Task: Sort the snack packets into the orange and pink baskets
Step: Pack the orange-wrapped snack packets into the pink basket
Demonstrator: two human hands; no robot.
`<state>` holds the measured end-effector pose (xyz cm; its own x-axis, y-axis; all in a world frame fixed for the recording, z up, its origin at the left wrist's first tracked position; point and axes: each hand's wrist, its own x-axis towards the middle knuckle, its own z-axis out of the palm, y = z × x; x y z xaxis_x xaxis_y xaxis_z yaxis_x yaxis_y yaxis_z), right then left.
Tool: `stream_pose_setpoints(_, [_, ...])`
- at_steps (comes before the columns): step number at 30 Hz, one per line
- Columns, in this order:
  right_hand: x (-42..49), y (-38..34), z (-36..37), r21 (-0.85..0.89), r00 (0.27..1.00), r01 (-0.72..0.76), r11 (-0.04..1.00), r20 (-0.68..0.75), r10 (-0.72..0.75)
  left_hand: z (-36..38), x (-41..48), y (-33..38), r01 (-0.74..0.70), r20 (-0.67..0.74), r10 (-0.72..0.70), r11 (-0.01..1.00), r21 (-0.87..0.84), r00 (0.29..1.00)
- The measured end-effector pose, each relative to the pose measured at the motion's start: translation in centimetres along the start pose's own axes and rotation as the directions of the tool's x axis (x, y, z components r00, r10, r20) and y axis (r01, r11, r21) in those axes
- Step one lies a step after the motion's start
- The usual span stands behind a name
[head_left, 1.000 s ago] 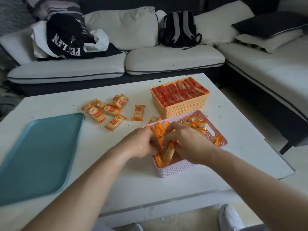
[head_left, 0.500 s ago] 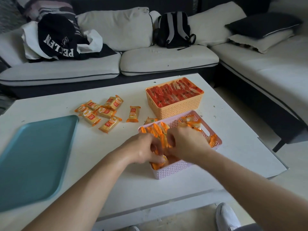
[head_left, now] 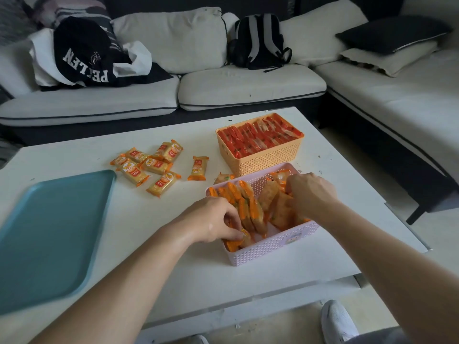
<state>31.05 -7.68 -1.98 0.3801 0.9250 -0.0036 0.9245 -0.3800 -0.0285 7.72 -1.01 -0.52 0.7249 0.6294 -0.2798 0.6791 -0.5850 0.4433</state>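
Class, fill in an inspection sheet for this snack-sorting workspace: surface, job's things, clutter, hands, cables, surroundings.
Surface: white table, small dark specks.
Job's things: orange basket packed with red packets; pink basket part-filled with orange-edged packets; loose yellow packets on the table.
Clutter: teal tray at the table's left.
Hands: left hand pinches the near-corner packet in the pink basket; right hand over packets at its far end, grip unclear.
Cables: nothing seen.
Surroundings: sofa with backpack, black garment, dark cushion; white shoe on the floor.
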Motion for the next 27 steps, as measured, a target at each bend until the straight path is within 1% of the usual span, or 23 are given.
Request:
stream_pose_setpoints(4, [-0.7,0.0,-3.6,0.222,0.996,0.079,0.972,-0.057,-0.068,0.0,0.1,-0.2,0.039,-0.005,-0.039,0.999,-0.017,0.999])
stream_pose_setpoints(6, [-1.9,-0.6,-5.4,0.283,0.992,0.118,0.952,-0.078,-0.099,0.0,0.1,-0.1,0.038,0.007,-0.038,0.999,-0.012,0.999])
stream_pose_setpoints(8, [-3.3,-1.6,-6.1,0.333,0.99,0.138,0.933,-0.052,-0.128,0.0,0.1,0.0,0.024,0.011,-0.024,1.0,0.005,1.0])
stream_pose_setpoints(11, [-4.7,-3.6,-5.1,0.346,0.981,0.186,0.92,-0.021,-0.19,0.0,0.2,-0.2,0.019,-0.009,-0.019,1.0,-0.007,1.0])
stream_pose_setpoints(14, [-5.1,-4.8,-3.1,0.36,0.978,0.2,0.911,-0.012,-0.21,-0.1,0.3,-0.2,-0.014,-0.089,0.011,0.999,-0.036,0.996])
stream_pose_setpoints(16, [-5.5,-5.3,-1.8,0.394,0.975,0.188,0.9,0.036,-0.22,0.0,0.5,-0.2,-0.073,-0.179,0.054,0.992,-0.101,0.982])
stream_pose_setpoints(18, [-5.9,-5.7,-1.1,0.382,0.964,0.194,0.904,0.095,-0.247,0.5,0.9,0.0,-0.159,-0.238,0.132,0.983,-0.096,0.962])
stream_pose_setpoints(20, [-5.7,-5.4,-1.5,0.376,0.937,0.236,0.896,0.158,-0.313,1.2,1.4,0.4,-0.21,-0.23,0.194,0.976,-0.05,0.954])
stream_pose_setpoints(21, [-5.5,-5.0,-2.0,0.384,0.924,0.251,0.889,0.18,-0.338,1.4,1.5,0.6,-0.202,-0.214,0.189,0.979,-0.039,0.958])
stream_pose_setpoints(22, [-5.1,-4.4,-2.7,0.403,0.924,0.238,0.883,0.186,-0.334,1.5,1.6,0.8,-0.181,-0.198,0.175,0.983,-0.01,0.964])
stream_pose_setpoints(24, [-4.0,-2.4,-3.7,0.442,0.963,0.16,0.883,0.125,-0.237,1.5,1.8,1.1,-0.132,-0.17,0.151,0.984,0.12,0.974])
stream_pose_setpoints(25, [-3.5,-1.3,-3.9,0.43,0.981,0.121,0.895,0.084,-0.173,1.5,1.8,1.3,-0.115,-0.15,0.142,0.978,0.177,0.978])
stream_pose_setpoints(27, [-2.5,0.4,-3.3,0.332,0.995,0.07,0.941,0.043,-0.089,1.5,1.8,1.5,-0.095,-0.124,0.126,0.968,0.234,0.984])
